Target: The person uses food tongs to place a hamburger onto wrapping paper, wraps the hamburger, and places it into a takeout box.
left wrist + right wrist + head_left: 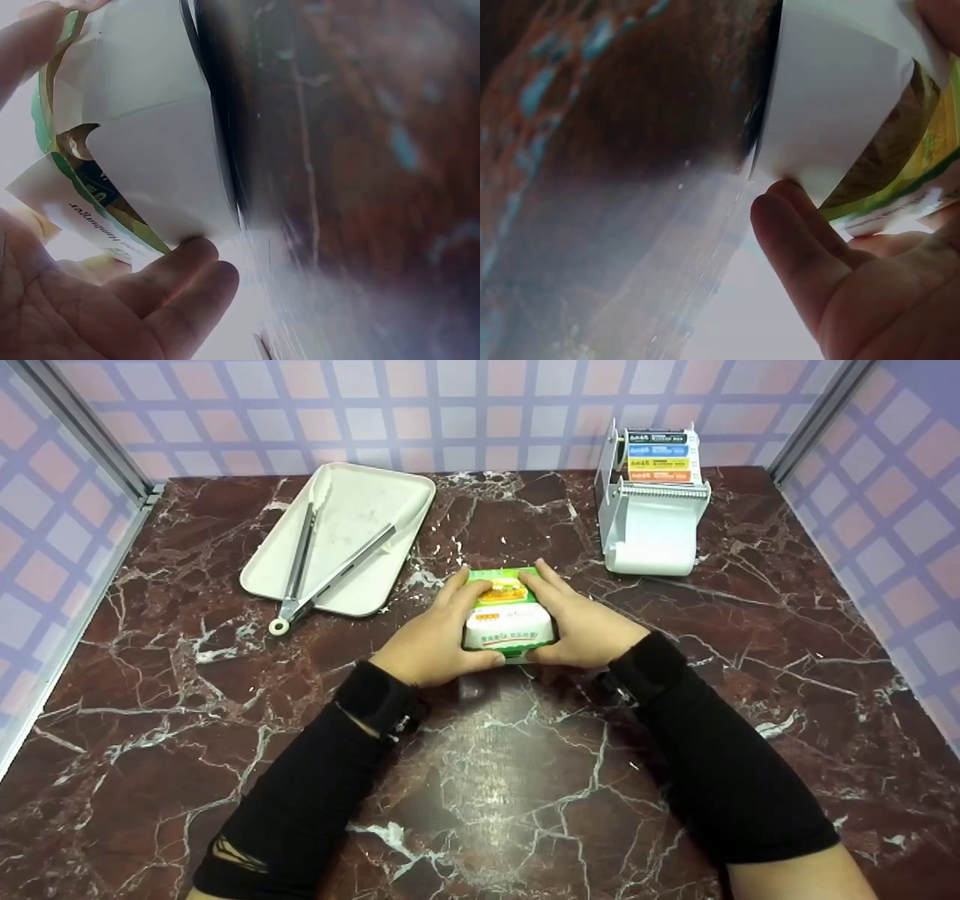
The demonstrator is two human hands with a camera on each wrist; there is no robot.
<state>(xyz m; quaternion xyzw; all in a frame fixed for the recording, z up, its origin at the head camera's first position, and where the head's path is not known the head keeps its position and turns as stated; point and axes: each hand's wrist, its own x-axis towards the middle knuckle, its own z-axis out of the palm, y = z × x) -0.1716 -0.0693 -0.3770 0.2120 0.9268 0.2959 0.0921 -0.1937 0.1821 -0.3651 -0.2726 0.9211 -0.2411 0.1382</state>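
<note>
A small green, white and yellow paper hamburger box (510,622) sits on the dark marbled table, held between both hands. My left hand (439,634) grips its left side, thumb at the near edge and fingers toward the far edge. On the opposite side my right hand (589,626) grips it likewise. In the left wrist view, the box's white side (154,150) has a gap under the lid, through which a dark printed wrapper (97,184) shows. The right wrist view shows a brownish wrapping (892,150) in a similar gap. Most of the contents are hidden.
At the back left, metal tongs (341,570) with pale tips lie spread on a cream tray (352,598), handle end over its near edge. A label dispenser (654,502) with several coloured rolls stands at the back right. White crumbs (450,544) are scattered beyond the box.
</note>
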